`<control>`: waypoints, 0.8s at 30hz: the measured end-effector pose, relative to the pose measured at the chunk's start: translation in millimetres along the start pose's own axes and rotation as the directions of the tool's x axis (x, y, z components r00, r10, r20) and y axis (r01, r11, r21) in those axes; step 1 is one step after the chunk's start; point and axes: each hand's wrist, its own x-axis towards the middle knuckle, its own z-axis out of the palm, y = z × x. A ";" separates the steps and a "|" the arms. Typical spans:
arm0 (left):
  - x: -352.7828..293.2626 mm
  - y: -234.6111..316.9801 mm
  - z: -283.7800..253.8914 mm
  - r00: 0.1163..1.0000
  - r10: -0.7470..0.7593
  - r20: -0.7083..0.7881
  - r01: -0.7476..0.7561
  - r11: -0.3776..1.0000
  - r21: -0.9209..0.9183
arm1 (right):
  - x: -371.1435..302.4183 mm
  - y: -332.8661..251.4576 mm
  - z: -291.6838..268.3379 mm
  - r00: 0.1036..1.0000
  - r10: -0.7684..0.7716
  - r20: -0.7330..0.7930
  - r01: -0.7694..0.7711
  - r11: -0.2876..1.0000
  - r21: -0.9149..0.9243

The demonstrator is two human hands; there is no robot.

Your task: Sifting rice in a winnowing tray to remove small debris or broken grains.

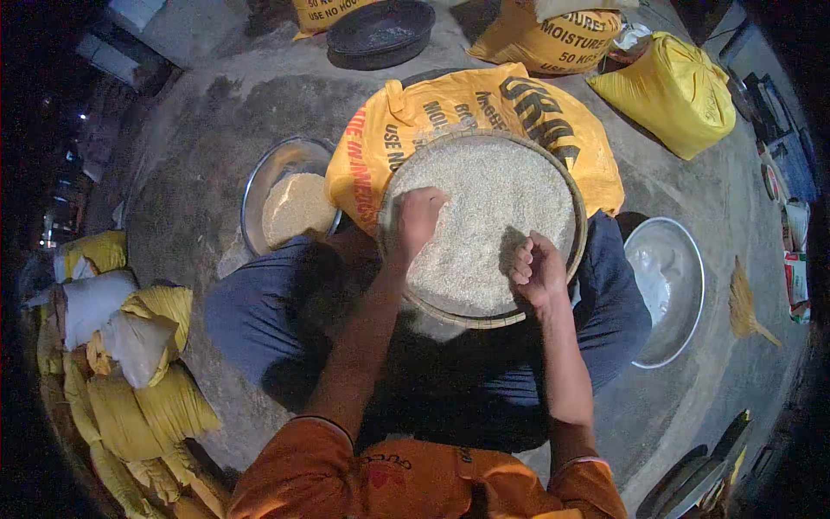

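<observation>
Because pale grain [497,199] covers most of the round tray [471,322], sorting seems begun with much left, and whether the left hand [420,218] and right hand [539,266], both curled above it, pinch anything, I cannot tell.

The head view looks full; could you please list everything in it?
Round tray: 1, tan, over lap
Grain layer: 1, pale, in tray
Large sack: 1, orange, behind tray
Metal basins: 2, silver, left and right
Heaped grain: 1, light brown, left basin
Shallow basin: 1, black, top middle
Back sacks: 2, orange, top
Plump sack: 1, yellow, top right
Piled bags: several, yellow and white, left
Brush: 1, straw-coloured, right
Edge clutter: several, mixed, right edge
Floor: 1, grey, throughout
Shirt: 1, orange, bottom
Trousers: 1 pair, dark blue, both sides
Left hand: 1, bare, over tray's left
Right hand: 1, bare, over tray's right
</observation>
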 end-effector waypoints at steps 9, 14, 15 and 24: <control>-29.2 48.9 -16.1 0.782 -0.334 0.526 0.622 0.380 -0.684 | -6.4 1.4 2.4 0.999 -0.034 -0.026 0.033 0.997 -0.068; -41.7 85.3 -12.8 0.733 -0.178 0.656 0.678 0.124 -0.724 | -7.4 2.2 7.2 0.985 -0.151 0.079 0.168 0.943 -0.288; -42.7 91.8 -10.6 0.726 -0.175 0.665 0.686 0.111 -0.719 | -8.5 1.3 6.4 0.981 -0.157 0.114 0.185 0.932 -0.313; -45.2 102.9 0.3 0.691 -0.206 0.693 0.722 0.147 -0.676 | -11.1 4.9 12.8 0.924 -0.371 0.093 0.370 0.805 -0.464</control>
